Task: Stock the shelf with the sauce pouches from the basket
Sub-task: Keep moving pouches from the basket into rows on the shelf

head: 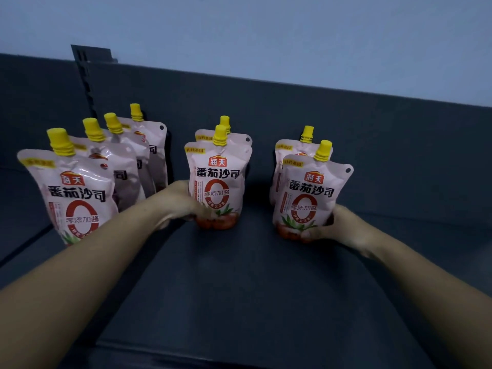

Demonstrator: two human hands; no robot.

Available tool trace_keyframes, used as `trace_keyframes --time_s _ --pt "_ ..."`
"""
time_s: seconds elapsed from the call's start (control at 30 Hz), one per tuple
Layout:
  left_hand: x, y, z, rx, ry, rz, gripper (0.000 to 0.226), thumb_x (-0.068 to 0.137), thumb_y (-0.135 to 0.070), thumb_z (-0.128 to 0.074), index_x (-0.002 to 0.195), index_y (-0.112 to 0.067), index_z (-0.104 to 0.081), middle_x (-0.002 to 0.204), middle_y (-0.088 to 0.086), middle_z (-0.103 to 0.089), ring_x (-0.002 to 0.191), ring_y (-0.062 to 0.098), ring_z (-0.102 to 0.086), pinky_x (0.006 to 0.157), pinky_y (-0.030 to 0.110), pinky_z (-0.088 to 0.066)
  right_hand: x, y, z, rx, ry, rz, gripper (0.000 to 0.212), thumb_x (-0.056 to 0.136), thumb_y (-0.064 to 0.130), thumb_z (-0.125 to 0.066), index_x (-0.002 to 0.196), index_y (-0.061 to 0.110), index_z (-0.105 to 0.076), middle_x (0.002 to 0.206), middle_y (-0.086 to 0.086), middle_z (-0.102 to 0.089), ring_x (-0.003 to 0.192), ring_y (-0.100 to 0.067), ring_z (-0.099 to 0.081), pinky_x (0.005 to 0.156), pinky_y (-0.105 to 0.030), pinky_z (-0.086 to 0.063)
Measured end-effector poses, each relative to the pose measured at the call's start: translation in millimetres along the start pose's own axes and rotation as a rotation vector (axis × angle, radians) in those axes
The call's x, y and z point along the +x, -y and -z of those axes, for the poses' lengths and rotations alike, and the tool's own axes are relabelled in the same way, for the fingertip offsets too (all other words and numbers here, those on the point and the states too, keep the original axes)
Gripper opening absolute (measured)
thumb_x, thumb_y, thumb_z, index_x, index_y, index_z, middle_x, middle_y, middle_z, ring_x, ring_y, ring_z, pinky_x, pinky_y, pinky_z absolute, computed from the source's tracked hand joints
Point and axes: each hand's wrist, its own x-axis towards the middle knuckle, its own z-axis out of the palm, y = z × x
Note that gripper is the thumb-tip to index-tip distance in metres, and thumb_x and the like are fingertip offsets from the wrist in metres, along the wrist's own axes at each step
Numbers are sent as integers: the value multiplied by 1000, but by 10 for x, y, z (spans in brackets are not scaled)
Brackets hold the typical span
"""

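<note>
Grips with the left hand (183,203) the front pouch of the middle row (217,182), low on its left side near the base, at centre frame. Grips with the right hand (338,225) the front pouch of the right row (308,198), curling the fingers round its lower right corner, right of centre. Holds both tomato sauce pouches upright on the dark grey shelf (253,275), yellow caps up and printed faces toward the camera. Cannot tell whether either base rests fully on the board.

Shows a second middle pouch (239,139) close behind the first and overlapped by it, with only its top edge and cap visible. Shows likewise a second right pouch (287,149) just behind and slightly left of the gripped one.

Shows at left of frame a left row (77,198) of four more upright pouches, one behind another, running back toward the back panel (346,123), well apart from both hands. Crosses the lower corner of the nearest of them with the left forearm.

Shows a slotted upright post (85,75) at upper left, against the pale wall (266,35) above the panel.
</note>
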Motion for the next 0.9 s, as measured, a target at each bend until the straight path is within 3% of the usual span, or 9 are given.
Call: trace_keyframes --time_s 0.17,0.43,0.5,0.57,0.67,0.77,0.9 --pt "73 87 -84 -53 -170 -83 54 61 15 -76 109 -5 -60 93 1 -68 90 19 -65 68 25 -53 120 30 -46 -126 -154 50 55 64 -2 -81 108 21 -57 100 11 -68 91 0 -65 69 -11 -53" --pt "71 129 -115 8 -183 -139 53 63 8 -78 108 -13 -58 92 -5 -67 87 11 -64 69 22 -52 123 6 -91 -195 -231 33 55 63 5 -83 108 22 -56 98 14 -66 92 -2 -62 66 -9 -50" --pt "79 153 -109 11 -190 -119 56 62 5 -80 112 -9 -58 100 1 -69 94 18 -65 77 30 -55 104 1 -108 -181 -249 11 58 63 6 -83 112 19 -55 104 10 -67 96 -6 -63 75 -15 -52" --pt "78 171 -112 31 -211 -92 61 62 0 -82 116 -9 -56 107 4 -67 99 21 -64 83 37 -55 77 0 -126 -147 -258 -8 67 61 10 -85 119 18 -53 112 5 -67 103 -11 -64 88 -30 -54" --pt "41 197 -130 69 -247 -79 54 64 -3 -82 106 -13 -51 102 0 -64 96 18 -61 76 30 -54 1 33 -170 -106 -257 -49 78 56 17 -87 124 16 -48 115 4 -66 107 -14 -63 94 -35 -51" --pt "-19 204 -117 107 -253 -48 50 68 -4 -80 103 -15 -46 93 -5 -60 90 14 -58 66 21 -48 -126 98 -213 -104 -275 -109 72 66 7 -82 124 12 -41 105 5 -62 97 -9 -60 85 -24 -49" --pt "-113 238 -51 189 -214 -14 54 64 -11 -81 108 -9 -49 103 0 -65 94 12 -60 78 27 -53 -285 142 -326 -199 -367 -163 68 74 11 -76 130 9 -38 99 1 -54 91 -13 -54 71 -22 -43"
